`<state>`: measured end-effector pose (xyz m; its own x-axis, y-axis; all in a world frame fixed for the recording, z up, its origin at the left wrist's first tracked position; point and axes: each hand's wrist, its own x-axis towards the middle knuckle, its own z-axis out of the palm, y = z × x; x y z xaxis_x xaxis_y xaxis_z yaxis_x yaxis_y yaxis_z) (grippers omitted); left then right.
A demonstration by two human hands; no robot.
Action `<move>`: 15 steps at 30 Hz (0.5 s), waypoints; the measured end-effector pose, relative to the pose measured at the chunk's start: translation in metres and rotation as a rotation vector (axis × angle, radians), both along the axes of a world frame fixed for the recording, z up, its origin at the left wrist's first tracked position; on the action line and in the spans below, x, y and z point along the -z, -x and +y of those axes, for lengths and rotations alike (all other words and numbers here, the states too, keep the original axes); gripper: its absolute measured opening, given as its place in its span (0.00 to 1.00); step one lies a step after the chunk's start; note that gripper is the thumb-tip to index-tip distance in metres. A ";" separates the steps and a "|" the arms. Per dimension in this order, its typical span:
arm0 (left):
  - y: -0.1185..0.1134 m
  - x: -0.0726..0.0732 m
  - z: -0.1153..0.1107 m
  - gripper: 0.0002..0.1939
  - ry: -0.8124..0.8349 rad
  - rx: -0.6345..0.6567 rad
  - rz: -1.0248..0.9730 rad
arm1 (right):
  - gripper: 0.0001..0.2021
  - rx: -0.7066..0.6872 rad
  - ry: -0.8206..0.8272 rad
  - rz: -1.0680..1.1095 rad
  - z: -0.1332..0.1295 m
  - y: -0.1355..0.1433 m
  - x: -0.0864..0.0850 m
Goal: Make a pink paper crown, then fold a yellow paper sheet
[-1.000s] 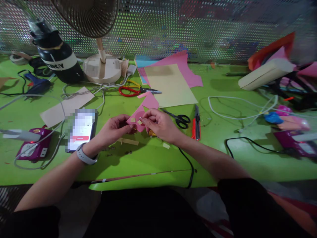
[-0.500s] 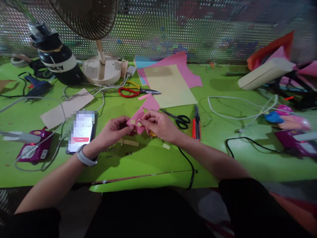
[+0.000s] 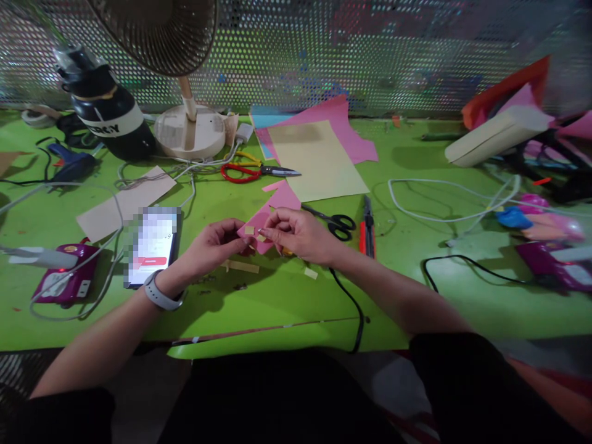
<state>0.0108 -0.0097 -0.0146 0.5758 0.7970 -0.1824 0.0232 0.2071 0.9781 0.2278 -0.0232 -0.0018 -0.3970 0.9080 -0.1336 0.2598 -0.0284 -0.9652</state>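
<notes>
Between my hands is a cut piece of pink paper (image 3: 283, 198), with small pale yellow pieces on its lower part. My left hand (image 3: 224, 243) pinches the paper's lower left corner between thumb and fingers. From the right, my right hand (image 3: 298, 234) has its thumb and fingertips closed at one small yellow piece (image 3: 261, 237) on the paper; its fingers partly cover the pink sheet. A second yellow piece (image 3: 250, 230) lies flat beside the left fingertips. Under the hands, a tan strip (image 3: 243, 266) and a small yellow scrap (image 3: 311, 272) rest on the green table.
Red-and-yellow-handled scissors (image 3: 259, 171) and black scissors (image 3: 340, 225) lie behind my hands, a red utility knife (image 3: 367, 231) to their right. A phone (image 3: 152, 246) is left of them. Farther back are yellow paper (image 3: 319, 163), a fan (image 3: 189, 132) and a dark bottle (image 3: 111, 117).
The pink paper has tilted slightly, so more of its upper part shows. Both hands have shifted very little and keep their hold at the paper.
</notes>
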 end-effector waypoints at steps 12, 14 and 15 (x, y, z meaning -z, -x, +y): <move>0.000 -0.001 -0.002 0.13 0.029 0.029 0.006 | 0.10 -0.057 -0.045 -0.063 -0.001 -0.002 -0.004; 0.000 -0.003 -0.002 0.13 0.032 0.032 0.011 | 0.09 -0.067 -0.065 -0.068 -0.001 -0.003 -0.004; 0.000 -0.003 -0.002 0.13 0.033 0.032 0.014 | 0.09 -0.072 -0.080 -0.073 -0.002 -0.003 -0.004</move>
<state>0.0108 -0.0117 -0.0114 0.5980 0.7718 -0.2164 0.0442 0.2378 0.9703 0.2304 -0.0251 0.0023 -0.4537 0.8864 -0.0924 0.3276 0.0694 -0.9423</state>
